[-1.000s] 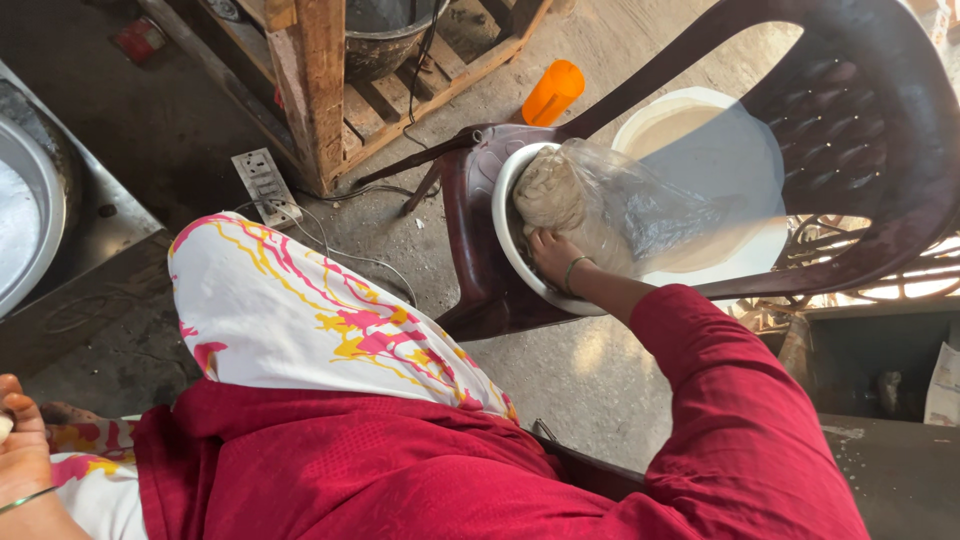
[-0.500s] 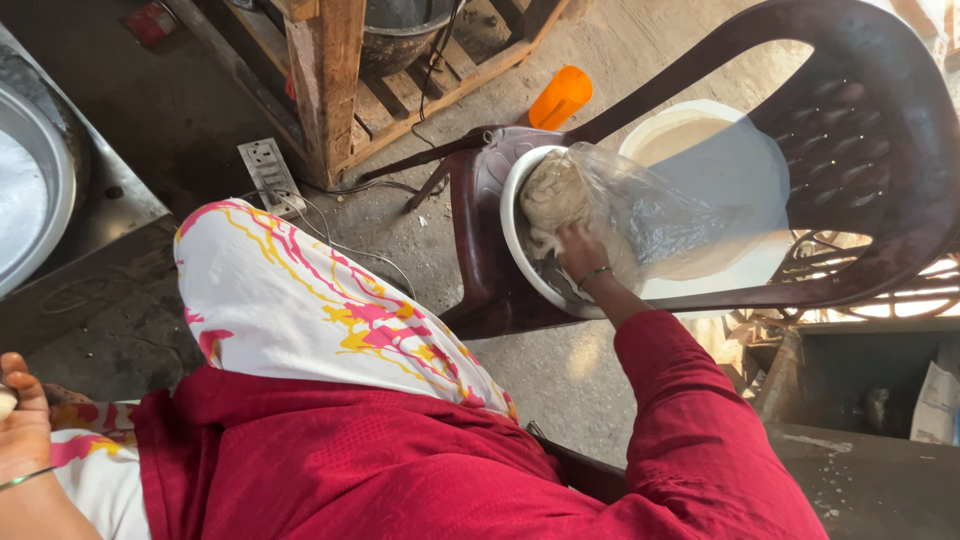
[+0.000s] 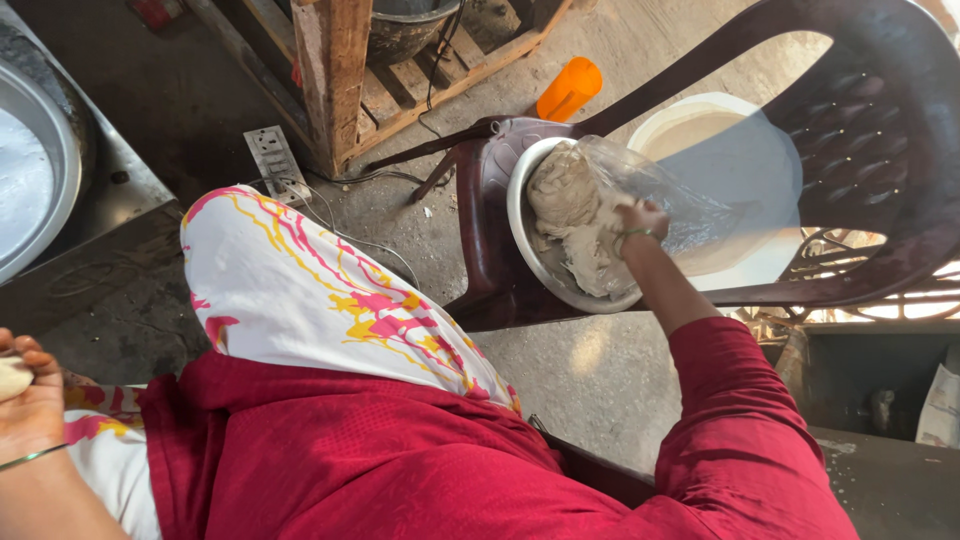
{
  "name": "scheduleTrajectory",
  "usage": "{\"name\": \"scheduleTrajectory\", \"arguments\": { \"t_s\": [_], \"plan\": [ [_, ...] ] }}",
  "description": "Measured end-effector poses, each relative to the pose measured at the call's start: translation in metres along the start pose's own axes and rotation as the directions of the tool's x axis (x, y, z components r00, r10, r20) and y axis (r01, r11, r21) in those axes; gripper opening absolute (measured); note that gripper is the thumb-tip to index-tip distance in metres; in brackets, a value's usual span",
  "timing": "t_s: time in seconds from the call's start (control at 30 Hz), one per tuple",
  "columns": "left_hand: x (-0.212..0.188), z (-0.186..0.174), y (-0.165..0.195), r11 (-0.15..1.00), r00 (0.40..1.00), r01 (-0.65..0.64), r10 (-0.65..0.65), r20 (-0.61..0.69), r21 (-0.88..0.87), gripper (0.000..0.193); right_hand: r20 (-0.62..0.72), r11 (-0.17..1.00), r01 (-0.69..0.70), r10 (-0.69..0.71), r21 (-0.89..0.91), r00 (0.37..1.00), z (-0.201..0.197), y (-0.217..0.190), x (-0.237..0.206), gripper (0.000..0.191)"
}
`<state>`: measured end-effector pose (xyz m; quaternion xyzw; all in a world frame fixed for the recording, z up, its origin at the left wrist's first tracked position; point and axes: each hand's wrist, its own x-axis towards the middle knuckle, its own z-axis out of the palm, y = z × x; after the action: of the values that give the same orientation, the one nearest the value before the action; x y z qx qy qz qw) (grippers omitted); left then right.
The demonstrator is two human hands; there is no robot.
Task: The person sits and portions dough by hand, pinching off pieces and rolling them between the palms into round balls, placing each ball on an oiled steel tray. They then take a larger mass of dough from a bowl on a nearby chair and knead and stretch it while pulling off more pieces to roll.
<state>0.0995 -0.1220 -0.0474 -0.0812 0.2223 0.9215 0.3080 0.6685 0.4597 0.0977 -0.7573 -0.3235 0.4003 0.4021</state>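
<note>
Concrete floor (image 3: 600, 370), maroon chair (image 3: 880, 120), dough bowl (image 3: 525, 240) under right hand (image 3: 640, 218).

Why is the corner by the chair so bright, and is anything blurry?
Head view: sunlight burns white through the chair slats at the right edge, washing out detail there; the plastic sheet over the dough shines with glare; the left hand and the dough ball at the picture's edge look soft; the right hand is fairly sharp.

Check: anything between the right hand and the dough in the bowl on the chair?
Nothing visible. The right hand is already at the dough in the steel bowl; the clear plastic sheet lies behind it, pulled aside.
</note>
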Motion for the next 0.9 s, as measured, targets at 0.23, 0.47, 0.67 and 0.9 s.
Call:
{"name": "scheduleTrajectory", "arguments": {
  "t_s": [0.23, 0.47, 0.67, 0.9],
  "plan": [
    [-0.002, 0.011, -0.004, 0.985, 1.000, -0.016, 0.012, 0.026, 0.173, 0.018, 0.763, 0.823, -0.322, -0.193, 0.469, 0.617, 0.070, -0.061, -0.025, 0.011],
    [-0.030, 0.056, -0.019, 0.924, 0.997, -0.052, 0.028, 0.070, 0.380, 0.034, 0.946, 0.959, -0.063, -0.282, 0.276, -0.161, 0.224, 0.023, -0.333, 0.048],
    [0.009, 0.028, -0.028, 0.958, 0.999, -0.028, 0.040, -0.036, 0.287, 0.030, 0.829, 0.247, 0.860, -0.477, 0.446, -0.292, 0.249, 0.107, -0.578, 0.030],
    [0.009, 0.013, -0.014, 0.989, 0.999, -0.035, 0.031, 0.028, 0.145, 0.026, 0.753, 0.489, 0.681, -0.642, 0.545, -0.142, 0.237, 0.138, -0.585, 0.026]
  ]
}}
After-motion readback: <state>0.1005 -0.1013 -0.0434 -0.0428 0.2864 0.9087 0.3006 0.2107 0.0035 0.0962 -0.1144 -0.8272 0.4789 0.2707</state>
